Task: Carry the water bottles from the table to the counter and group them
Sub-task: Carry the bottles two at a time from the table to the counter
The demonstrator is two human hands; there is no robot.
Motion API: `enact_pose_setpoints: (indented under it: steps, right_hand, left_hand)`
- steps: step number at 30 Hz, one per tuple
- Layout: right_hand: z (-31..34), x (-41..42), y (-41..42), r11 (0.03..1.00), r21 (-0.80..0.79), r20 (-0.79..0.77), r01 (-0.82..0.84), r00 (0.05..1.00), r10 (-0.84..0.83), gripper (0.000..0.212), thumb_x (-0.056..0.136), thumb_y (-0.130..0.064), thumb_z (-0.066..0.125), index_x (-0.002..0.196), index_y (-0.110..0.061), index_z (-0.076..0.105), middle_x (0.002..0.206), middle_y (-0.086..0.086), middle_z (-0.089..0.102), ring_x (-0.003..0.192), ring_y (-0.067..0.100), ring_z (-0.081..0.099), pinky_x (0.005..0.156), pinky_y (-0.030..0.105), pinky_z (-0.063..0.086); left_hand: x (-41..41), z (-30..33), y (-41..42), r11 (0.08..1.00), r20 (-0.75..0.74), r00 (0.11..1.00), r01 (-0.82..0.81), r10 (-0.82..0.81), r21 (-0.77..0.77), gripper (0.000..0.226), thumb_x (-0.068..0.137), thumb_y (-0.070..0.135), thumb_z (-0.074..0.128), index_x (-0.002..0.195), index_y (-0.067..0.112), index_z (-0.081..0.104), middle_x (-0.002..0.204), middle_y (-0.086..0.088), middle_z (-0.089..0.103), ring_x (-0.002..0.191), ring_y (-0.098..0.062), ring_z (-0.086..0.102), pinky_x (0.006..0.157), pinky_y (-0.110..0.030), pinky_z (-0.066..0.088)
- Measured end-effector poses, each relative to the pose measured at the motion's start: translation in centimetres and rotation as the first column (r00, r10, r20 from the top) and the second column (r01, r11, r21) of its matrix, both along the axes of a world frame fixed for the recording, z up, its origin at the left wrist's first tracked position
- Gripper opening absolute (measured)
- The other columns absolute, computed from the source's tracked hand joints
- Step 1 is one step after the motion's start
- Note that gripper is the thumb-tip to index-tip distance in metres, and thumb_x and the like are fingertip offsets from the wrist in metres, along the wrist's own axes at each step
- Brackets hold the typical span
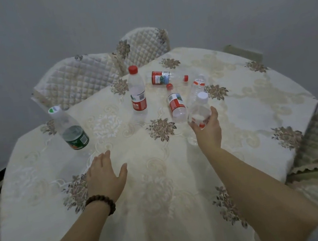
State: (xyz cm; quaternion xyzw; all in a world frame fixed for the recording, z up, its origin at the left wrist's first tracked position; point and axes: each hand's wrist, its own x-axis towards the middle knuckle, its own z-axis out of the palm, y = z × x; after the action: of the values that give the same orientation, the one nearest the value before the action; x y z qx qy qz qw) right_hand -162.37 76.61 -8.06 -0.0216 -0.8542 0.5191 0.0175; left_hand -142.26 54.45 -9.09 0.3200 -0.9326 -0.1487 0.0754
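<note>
Bottles are lying and standing on the counter (163,181), which is wearing a cream floral cloth. Taking the upright red-label bottle (137,94) as landmark: a green-label bottle (71,131) is standing well to its left, a red-label one (166,77) is lying just right of its cap, another (176,105) is lying to its right, and a clear bottle (198,85) is lying beyond that. The right hand (209,131) is curling its grip round a white-capped bottle (199,112) further right. The left hand (105,175), fingers spread and holding nothing, is hovering nearer the camera than the landmark. Two quilted chairs (77,78) are standing behind it.
</note>
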Motion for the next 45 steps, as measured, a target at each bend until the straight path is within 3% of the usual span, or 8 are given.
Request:
enact_pose_setpoints:
  steps: [4, 8, 11, 18, 22, 27, 37, 45]
  right_hand:
    - [0.1, -0.4, -0.1, 1.0, 0.016, -0.028, -0.018, 0.999, 0.019, 0.073, 0.076, -0.033, 0.077, 0.135, -0.022, 0.036, 0.116, 0.004, 0.057, 0.103, 0.025, 0.059, 0.079, 0.033, 0.047]
    - [1.3, 0.8, -1.1, 0.997, 0.024, -0.067, -0.069, 0.995, 0.071, 0.076, 0.073, -0.035, 0.079, 0.135, -0.025, 0.036, 0.125, 0.005, 0.055, 0.109, 0.024, 0.057, 0.09, 0.041, 0.051]
    - [2.8, 2.7, -2.8, 0.993, 0.014, -0.091, -0.12, 0.988, 0.121, 0.077, 0.074, -0.035, 0.08, 0.136, -0.025, 0.035, 0.125, 0.005, 0.056, 0.108, 0.023, 0.058, 0.087, 0.034, 0.049]
    - [4.7, 8.2, -9.1, 0.987, -0.075, -0.095, -0.14, 0.987, 0.132, 0.077, 0.073, -0.033, 0.081, 0.135, -0.03, 0.036, 0.127, -0.001, 0.057, 0.106, 0.017, 0.06, 0.088, 0.031, 0.049]
    - [4.0, 10.6, -12.5, 0.992, -0.071, -0.077, -0.102, 0.992, 0.096, 0.079, 0.072, -0.035, 0.082, 0.136, -0.03, 0.035, 0.127, -0.002, 0.057, 0.106, 0.017, 0.06, 0.088, 0.031, 0.049]
    - [3.0, 13.1, -14.8, 0.996, -0.072, -0.065, -0.052, 0.997, 0.047, 0.074, 0.072, -0.036, 0.081, 0.131, -0.033, 0.037, 0.122, -0.005, 0.058, 0.106, 0.019, 0.062, 0.091, 0.035, 0.051]
    - [2.3, 15.7, -14.9, 0.998, -0.068, -0.034, 0.003, 0.999, -0.005, 0.078, 0.07, -0.039, 0.082, 0.133, -0.036, 0.036, 0.127, -0.004, 0.057, 0.108, 0.018, 0.061, 0.093, 0.038, 0.052]
    - [3.1, 16.5, -13.4, 0.998, -0.061, -0.003, 0.031, 0.999, -0.032, 0.073, 0.071, -0.039, 0.081, 0.13, -0.034, 0.039, 0.118, -0.006, 0.057, 0.103, 0.017, 0.062, 0.087, 0.032, 0.052]
  left_hand:
    - [0.3, 0.3, -0.3, 0.992, -0.074, 0.996, -0.031, 0.041, 0.121, 0.066, 0.089, 0.046, 0.054, 0.142, 0.009, 0.038, 0.144, -0.011, 0.041, 0.133, -0.027, 0.038, 0.108, -0.043, 0.033]
    - [0.8, 1.3, -2.3, 0.955, -0.173, 0.971, -0.116, 0.168, 0.274, 0.059, 0.086, 0.047, 0.059, 0.131, 0.011, 0.048, 0.134, -0.009, 0.047, 0.124, -0.028, 0.047, 0.1, -0.044, 0.042]
    - [1.3, 2.1, -4.6, 0.922, -0.261, 0.926, -0.175, 0.273, 0.345, 0.057, 0.082, 0.049, 0.062, 0.122, 0.01, 0.049, 0.121, -0.01, 0.051, 0.11, -0.03, 0.054, 0.091, -0.04, 0.047]
    - [0.6, 2.7, -11.6, 0.844, -0.388, 0.81, -0.223, 0.439, 0.487, 0.088, 0.076, 0.045, 0.074, 0.142, 0.011, 0.027, 0.143, -0.012, 0.033, 0.13, -0.027, 0.038, 0.102, -0.043, 0.04]
    - [-1.2, 2.7, -14.7, 0.814, -0.415, 0.829, -0.079, 0.374, 0.575, 0.104, 0.07, 0.041, 0.081, 0.148, 0.016, 0.017, 0.15, -0.009, 0.026, 0.136, -0.026, 0.032, 0.109, -0.042, 0.035]
    - [-2.7, 2.2, -16.7, 0.752, -0.414, 0.872, 0.087, 0.259, 0.654, 0.11, 0.066, 0.035, 0.085, 0.149, 0.026, 0.014, 0.149, -0.007, 0.032, 0.132, -0.024, 0.04, 0.106, -0.043, 0.04]
    - [-3.8, 1.5, -18.7, 0.802, -0.429, 0.884, 0.116, 0.186, 0.586, 0.074, 0.073, 0.024, 0.08, 0.134, 0.019, 0.039, 0.127, -0.007, 0.053, 0.114, -0.027, 0.054, 0.09, -0.032, 0.046]
    - [-3.0, 2.9, -18.7, 0.83, -0.413, 0.906, 0.159, 0.092, 0.534, 0.075, 0.075, 0.028, 0.079, 0.135, 0.013, 0.037, 0.13, -0.009, 0.051, 0.116, -0.028, 0.052, 0.092, -0.035, 0.045]
